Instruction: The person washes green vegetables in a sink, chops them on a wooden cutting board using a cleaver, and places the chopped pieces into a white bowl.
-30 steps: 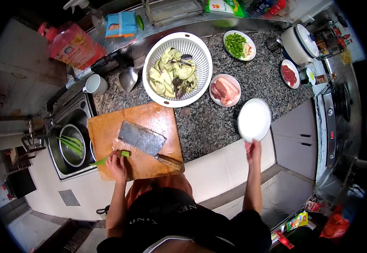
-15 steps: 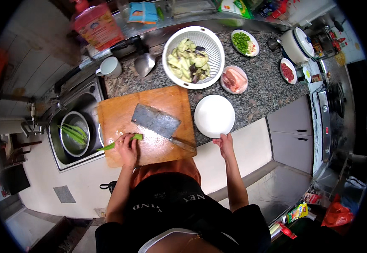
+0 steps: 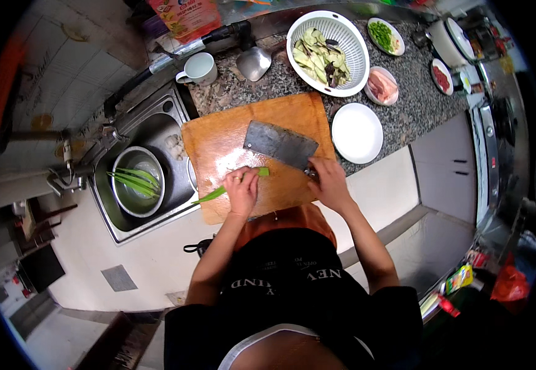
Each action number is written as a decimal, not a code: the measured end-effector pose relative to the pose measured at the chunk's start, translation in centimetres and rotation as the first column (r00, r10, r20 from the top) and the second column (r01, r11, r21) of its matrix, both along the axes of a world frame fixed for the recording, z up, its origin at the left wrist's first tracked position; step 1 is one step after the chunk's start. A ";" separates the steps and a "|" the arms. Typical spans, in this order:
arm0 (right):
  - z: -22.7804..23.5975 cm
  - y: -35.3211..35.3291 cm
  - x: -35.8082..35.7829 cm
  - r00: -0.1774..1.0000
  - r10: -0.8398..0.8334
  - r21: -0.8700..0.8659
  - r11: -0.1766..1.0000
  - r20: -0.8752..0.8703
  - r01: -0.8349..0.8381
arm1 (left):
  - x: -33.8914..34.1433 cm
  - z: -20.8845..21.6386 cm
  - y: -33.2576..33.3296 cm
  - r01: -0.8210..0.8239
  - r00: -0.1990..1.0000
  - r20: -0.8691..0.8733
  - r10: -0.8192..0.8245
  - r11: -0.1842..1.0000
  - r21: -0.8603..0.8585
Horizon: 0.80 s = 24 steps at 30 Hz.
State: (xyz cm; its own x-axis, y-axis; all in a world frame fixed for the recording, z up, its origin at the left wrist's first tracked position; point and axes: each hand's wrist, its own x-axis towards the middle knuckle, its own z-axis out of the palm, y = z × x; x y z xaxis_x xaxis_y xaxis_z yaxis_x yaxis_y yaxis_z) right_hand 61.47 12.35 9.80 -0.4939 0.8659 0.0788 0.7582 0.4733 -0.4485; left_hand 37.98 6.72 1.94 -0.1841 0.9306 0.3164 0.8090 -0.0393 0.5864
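Green, a stalk (image 3: 263, 171) is being held on the wooden cutting board (image 3: 209, 132) by the closed fingers of the left hand (image 3: 241, 190), its length being angled from eight to two o'clock. The cleaver (image 3: 280, 143) is pointing toward ten o'clock from the nearer right hand (image 3: 329, 182), whose fingers are meeting its handle; whether it is being gripped cannot be told.

From here I see a speckled tabletop (image 3: 417, 116) bearing a wooden board (image 3: 280, 111), white colander (image 3: 358, 46), ladle (image 3: 254, 65), mug (image 3: 200, 69), round plate (image 3: 357, 132).

Both hands (image 3: 241, 192) curl palm-down, the forearms (image 3: 216, 259) angled inward.
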 end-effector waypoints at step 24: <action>4.4 -8.7 -4.9 0.954 -0.149 -0.306 0.924 0.260 0.228 | -0.5 -2.2 0.0 0.192 0.978 0.075 -0.193 0.981 0.015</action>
State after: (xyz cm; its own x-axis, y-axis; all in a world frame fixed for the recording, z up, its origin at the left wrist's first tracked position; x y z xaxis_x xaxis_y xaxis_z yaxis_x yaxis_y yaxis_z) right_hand 56.57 3.66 14.16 -0.2895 0.9016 -0.3215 0.9184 0.1670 -0.3587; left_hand 37.51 6.76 -0.29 -0.0256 0.9485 0.3157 0.7393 -0.1945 0.6446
